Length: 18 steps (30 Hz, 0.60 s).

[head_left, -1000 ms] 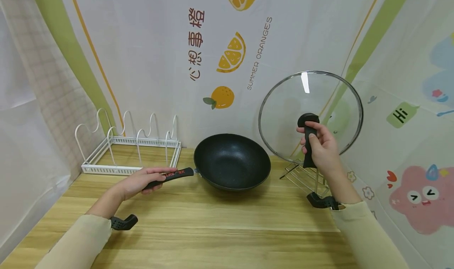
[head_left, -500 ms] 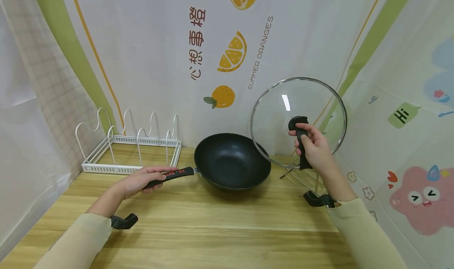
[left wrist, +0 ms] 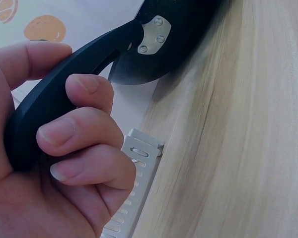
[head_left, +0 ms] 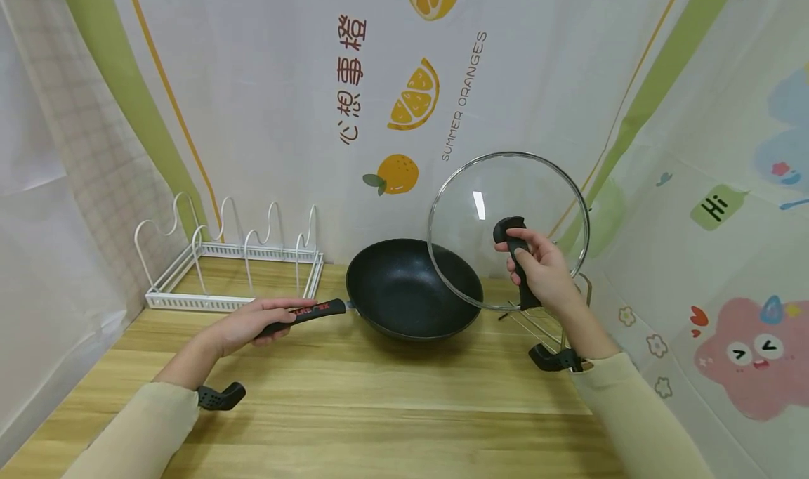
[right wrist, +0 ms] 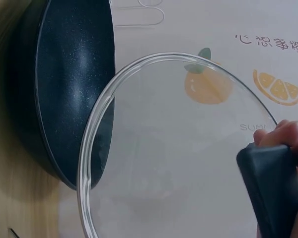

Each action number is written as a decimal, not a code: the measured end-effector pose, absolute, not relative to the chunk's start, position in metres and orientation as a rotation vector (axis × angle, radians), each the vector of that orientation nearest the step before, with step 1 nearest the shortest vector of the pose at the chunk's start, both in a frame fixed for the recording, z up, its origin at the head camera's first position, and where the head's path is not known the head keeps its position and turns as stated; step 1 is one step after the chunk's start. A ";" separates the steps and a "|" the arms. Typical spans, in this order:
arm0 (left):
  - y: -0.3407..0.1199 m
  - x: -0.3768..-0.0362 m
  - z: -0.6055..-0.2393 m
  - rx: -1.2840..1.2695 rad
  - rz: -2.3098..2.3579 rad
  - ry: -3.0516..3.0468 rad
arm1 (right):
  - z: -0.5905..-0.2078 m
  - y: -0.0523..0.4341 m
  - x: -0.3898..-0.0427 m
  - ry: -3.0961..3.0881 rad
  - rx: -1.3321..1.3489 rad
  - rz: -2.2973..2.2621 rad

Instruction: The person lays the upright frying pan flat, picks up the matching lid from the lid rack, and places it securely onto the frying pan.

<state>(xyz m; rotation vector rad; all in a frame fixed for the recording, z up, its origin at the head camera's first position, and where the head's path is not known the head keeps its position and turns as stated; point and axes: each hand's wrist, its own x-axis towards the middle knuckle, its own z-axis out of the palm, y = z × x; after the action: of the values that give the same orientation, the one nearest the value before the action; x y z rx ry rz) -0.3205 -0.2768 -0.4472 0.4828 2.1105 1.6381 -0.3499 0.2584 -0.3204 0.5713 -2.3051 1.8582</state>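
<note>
A black wok (head_left: pixel 404 289) stands on the wooden table, its long handle (head_left: pixel 322 310) pointing left. My left hand (head_left: pixel 255 323) grips that handle; in the left wrist view, several fingers (left wrist: pixel 89 129) curl round it. My right hand (head_left: pixel 546 272) holds a round glass lid (head_left: pixel 468 233) with a metal rim by its black handle (head_left: pixel 521 275). Tilted nearly upright, the lid hangs in the air to the right of the wok, and its lower left edge overlaps the wok's right side in the head view. Whether the rim touches the wok, I cannot tell.
At the back left stands a white wire rack (head_left: pixel 199 300) with upright loops. A metal wire rack (head_left: pixel 550 328) is partly hidden behind my right wrist. A printed curtain (head_left: pixel 284 114) hangs behind the table (head_left: pixel 354 423), and another printed sheet (head_left: pixel 689 268) borders the right side.
My right hand has carried the lid left and slightly down, so it overlaps the wok's right side in view. The left hand and the wok have stayed put.
</note>
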 end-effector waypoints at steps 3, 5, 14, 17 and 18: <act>-0.277 -0.320 -0.447 0.483 1.640 2.109 | -0.323 0.256 -0.352 -2.306 0.576 1.882; -0.277 -0.320 -0.448 0.486 1.641 2.108 | -0.324 0.254 -0.353 -2.311 0.584 1.891; -0.276 -0.320 -0.446 0.496 1.631 2.109 | -0.328 0.247 -0.358 -2.378 0.610 1.874; -0.276 -0.320 -0.446 0.503 1.630 2.110 | -0.328 0.244 -0.359 -2.414 0.609 1.854; -0.277 -0.320 -0.446 0.502 1.633 2.109 | -0.328 0.242 -0.360 -2.425 0.611 1.848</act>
<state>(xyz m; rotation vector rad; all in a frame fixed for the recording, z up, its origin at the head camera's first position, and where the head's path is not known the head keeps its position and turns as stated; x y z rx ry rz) -0.3199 -0.2765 -0.4460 0.5023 2.1093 1.6328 -0.3596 0.2425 -0.3277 0.6111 -2.4249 1.8478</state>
